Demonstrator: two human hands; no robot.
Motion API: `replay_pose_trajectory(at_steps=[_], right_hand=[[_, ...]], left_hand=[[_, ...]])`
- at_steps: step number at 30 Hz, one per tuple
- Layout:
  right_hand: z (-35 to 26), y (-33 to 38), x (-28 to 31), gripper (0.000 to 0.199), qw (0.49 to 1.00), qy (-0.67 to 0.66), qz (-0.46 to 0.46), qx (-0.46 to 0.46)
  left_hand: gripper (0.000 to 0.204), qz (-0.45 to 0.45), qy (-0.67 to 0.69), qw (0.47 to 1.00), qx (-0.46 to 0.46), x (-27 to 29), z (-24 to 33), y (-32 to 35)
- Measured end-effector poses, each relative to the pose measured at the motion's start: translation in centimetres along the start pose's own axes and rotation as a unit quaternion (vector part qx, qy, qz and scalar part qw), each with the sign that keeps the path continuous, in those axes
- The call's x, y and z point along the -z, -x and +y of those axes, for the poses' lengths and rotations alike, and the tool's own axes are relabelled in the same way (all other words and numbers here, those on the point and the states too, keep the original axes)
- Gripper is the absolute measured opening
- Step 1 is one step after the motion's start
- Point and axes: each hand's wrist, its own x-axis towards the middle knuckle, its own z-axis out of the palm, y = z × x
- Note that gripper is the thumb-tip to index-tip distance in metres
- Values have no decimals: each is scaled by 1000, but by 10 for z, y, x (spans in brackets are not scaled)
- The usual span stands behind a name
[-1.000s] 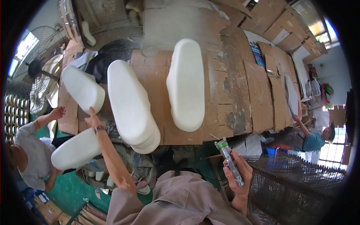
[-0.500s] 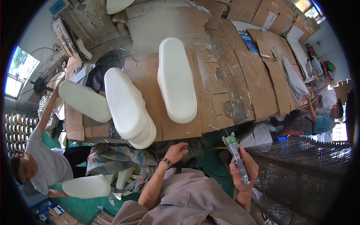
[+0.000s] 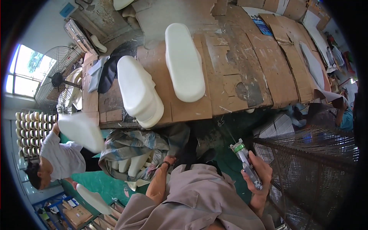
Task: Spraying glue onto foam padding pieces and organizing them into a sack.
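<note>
My right hand (image 3: 259,173) is wrapped round a grey metal spray gun (image 3: 247,164) with a green collar, its nozzle pointing up and left toward the table edge. A thin pale line runs off the nozzle. My left hand (image 3: 169,159) is low, beside a grey striped woven sack (image 3: 126,142); its fingers are too small and shadowed to read. Two long white foam pads lie on the cardboard-covered table: one (image 3: 185,63) by itself, and a second (image 3: 134,86) to its left, resting over another foam piece (image 3: 153,115) at the near edge.
At the left a person (image 3: 63,147) carries two white foam pads, one blurred (image 3: 81,131), one lower (image 3: 93,198). A fan (image 3: 57,79) stands behind. White foam pieces (image 3: 138,164) show in the sack. A dark mesh rack (image 3: 306,168) is at my right, near another person (image 3: 347,117).
My left hand has dropped from in front of the table edge to beside the sack. The person at left has lifted a foam pad off the table. My right hand still holds the spray gun.
</note>
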Motion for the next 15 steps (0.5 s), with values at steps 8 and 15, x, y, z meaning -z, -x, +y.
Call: replay_pose_trajectory(at_steps=[8, 15], right_hand=[[11, 45, 17, 54, 1000, -15, 11, -17], [14, 59, 28, 55, 998, -17, -42, -32]], left_hand=[[32, 51, 13, 996, -76, -28, -23, 20], [30, 111, 153, 971, -147, 9, 88, 21]])
